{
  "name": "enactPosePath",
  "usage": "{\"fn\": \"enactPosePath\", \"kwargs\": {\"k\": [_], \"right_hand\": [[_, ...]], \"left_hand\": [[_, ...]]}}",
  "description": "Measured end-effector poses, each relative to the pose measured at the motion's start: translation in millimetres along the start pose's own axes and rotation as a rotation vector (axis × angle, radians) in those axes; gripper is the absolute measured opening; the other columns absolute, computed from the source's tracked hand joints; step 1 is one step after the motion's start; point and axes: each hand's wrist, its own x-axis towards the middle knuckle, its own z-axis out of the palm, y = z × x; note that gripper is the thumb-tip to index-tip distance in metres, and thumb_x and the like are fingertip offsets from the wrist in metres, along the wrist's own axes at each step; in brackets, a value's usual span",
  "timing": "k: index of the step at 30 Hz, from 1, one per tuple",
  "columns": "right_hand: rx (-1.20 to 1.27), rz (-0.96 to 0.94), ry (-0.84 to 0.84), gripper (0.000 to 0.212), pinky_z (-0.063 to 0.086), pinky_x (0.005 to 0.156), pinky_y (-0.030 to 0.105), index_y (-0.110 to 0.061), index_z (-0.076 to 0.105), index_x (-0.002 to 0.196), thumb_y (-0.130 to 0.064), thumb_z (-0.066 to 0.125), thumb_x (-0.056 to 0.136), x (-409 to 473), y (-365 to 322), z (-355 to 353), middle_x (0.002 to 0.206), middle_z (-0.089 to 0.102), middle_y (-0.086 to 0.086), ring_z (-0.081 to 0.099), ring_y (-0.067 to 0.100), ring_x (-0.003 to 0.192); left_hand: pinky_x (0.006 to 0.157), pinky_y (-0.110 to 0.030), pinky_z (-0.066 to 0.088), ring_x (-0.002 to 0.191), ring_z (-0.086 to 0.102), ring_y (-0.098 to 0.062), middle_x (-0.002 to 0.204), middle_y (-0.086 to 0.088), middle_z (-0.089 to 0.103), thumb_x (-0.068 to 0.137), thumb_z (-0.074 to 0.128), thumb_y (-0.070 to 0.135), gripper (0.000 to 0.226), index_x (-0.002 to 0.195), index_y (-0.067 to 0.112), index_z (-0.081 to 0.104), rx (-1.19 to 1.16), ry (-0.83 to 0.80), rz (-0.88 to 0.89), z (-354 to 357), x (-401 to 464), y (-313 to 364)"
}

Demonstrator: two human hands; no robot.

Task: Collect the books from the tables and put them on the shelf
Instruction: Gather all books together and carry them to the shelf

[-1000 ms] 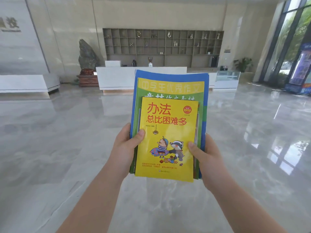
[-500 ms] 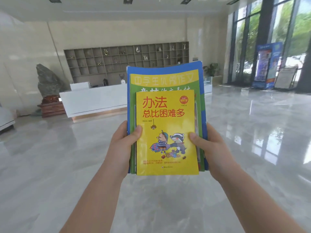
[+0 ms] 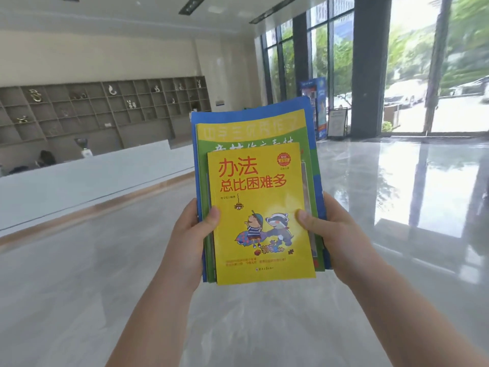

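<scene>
I hold a stack of books [image 3: 258,197] in front of me with both hands. The top one is a yellow book [image 3: 260,181] with red characters and a cartoon boy and raccoon. Under it lie a green-and-yellow book [image 3: 248,128] and a larger blue one [image 3: 309,107]. My left hand [image 3: 190,234] grips the stack's left edge, thumb on the yellow cover. On the right edge, my right hand [image 3: 333,231] does the same. A grey wall shelf [image 3: 105,112] of small cubbies with ornaments runs along the far left wall.
A long white reception counter [image 3: 79,178] stands below the wall shelf at left. Polished marble floor [image 3: 397,207] spreads ahead and to the right. Tall windows with dark pillars [image 3: 367,75] line the right side, with a blue banner stand [image 3: 318,107] and a sign board [image 3: 337,123] near them.
My view has swung to the right: the shelf and counter slid left and the windows came into view. The books stay held in both hands the same way.
</scene>
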Motion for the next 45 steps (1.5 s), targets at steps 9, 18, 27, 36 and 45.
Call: {"fn": "enactPosePath", "kwargs": {"k": [9,18,27,36,45], "right_hand": [[-0.032,-0.001,-0.022,0.03,0.06,0.069,0.056,-0.023,0.064,0.118,-0.007,0.057,0.093,265,28,-19,0.107,0.077,0.008,0.075,0.037,0.089],[-0.09,-0.046,0.043,0.029,0.061,0.063,0.05,-0.021,0.062,0.12,-0.008,0.057,0.095,533,104,-30,0.105,0.077,0.007,0.075,0.036,0.087],[-0.109,-0.055,0.159,0.028,0.06,0.058,0.044,-0.028,0.063,0.118,-0.013,0.057,0.095,790,145,-80,0.101,0.078,0.003,0.076,0.032,0.084],[-0.13,-0.057,0.206,0.03,0.06,0.056,0.043,-0.029,0.06,0.122,-0.015,0.057,0.096,1062,215,-182,0.103,0.078,0.002,0.077,0.03,0.082],[-0.095,0.013,0.131,0.029,0.062,0.06,0.048,-0.026,0.06,0.123,-0.013,0.055,0.097,1369,268,-237,0.103,0.078,0.005,0.076,0.034,0.085]], "left_hand": [[0.086,-0.051,0.058,0.107,0.072,-0.028,0.117,-0.002,0.075,0.098,0.05,0.019,0.027,0.121,0.023,0.065,-0.051,-0.007,0.002,8,259,-60],[0.088,-0.051,0.056,0.108,0.072,-0.025,0.117,0.002,0.075,0.093,0.054,0.025,0.029,0.119,0.029,0.066,-0.04,-0.058,0.035,-8,532,-150],[0.079,-0.045,0.059,0.101,0.074,-0.023,0.113,0.002,0.077,0.081,0.058,0.035,0.036,0.114,0.03,0.068,-0.047,-0.169,0.031,32,809,-221],[0.083,-0.042,0.058,0.106,0.072,-0.021,0.117,0.003,0.075,0.082,0.058,0.033,0.035,0.116,0.03,0.067,-0.057,-0.207,0.041,107,1080,-343],[0.086,-0.049,0.057,0.104,0.073,-0.024,0.115,0.001,0.075,0.086,0.059,0.034,0.028,0.112,0.032,0.068,-0.026,-0.106,0.005,138,1360,-428]]}}
